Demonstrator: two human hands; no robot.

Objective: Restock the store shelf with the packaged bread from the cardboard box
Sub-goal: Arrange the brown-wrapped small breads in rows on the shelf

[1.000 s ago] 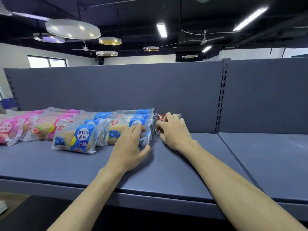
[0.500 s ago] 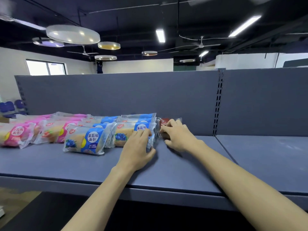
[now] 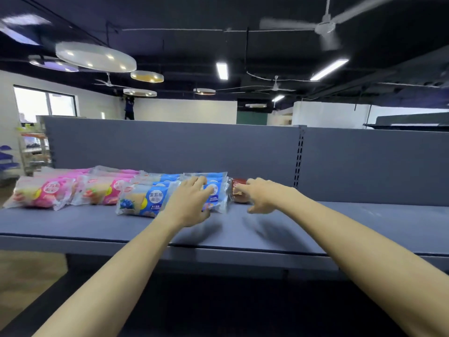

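Dark ceiling, round lamps and strip lights hang over a store floor, and in front of you runs a grey shelf [image 3: 102, 224] with a grey back panel [image 3: 170, 147] and a slotted upright [image 3: 299, 156], which serves as your landmark. Farthest left of the upright, near the shelf's left end, you have the pink bread packs [image 3: 46, 193] lying flat in rows that run back toward the panel. Closer to the upright, touching the pink rows, sit the blue bread packs [image 3: 143, 199], the front one showing a blueberry picture and a round white label. Your left hand [image 3: 188, 204] lies on the rightmost blue pack, left of the upright, fingers straight and spread flat on the wrapper, thumb down by the pack's front edge; it presses rather than grasps. Just beside that pack, between it and the upright, a dark red-brown bread pack [image 3: 239, 190] lies on the shelf near the back panel. Your right hand [image 3: 263, 195] reaches to it from the upright's side, fingertips touching its right end, fingers loosely bent and blurred by motion, so you cannot tell whether they pinch the wrapper or merely rest against it. Your two hands stay apart, with the blue pack's edge and the brown pack between them. Right of the upright the shelf continues as a second grey bay [image 3: 388, 215].
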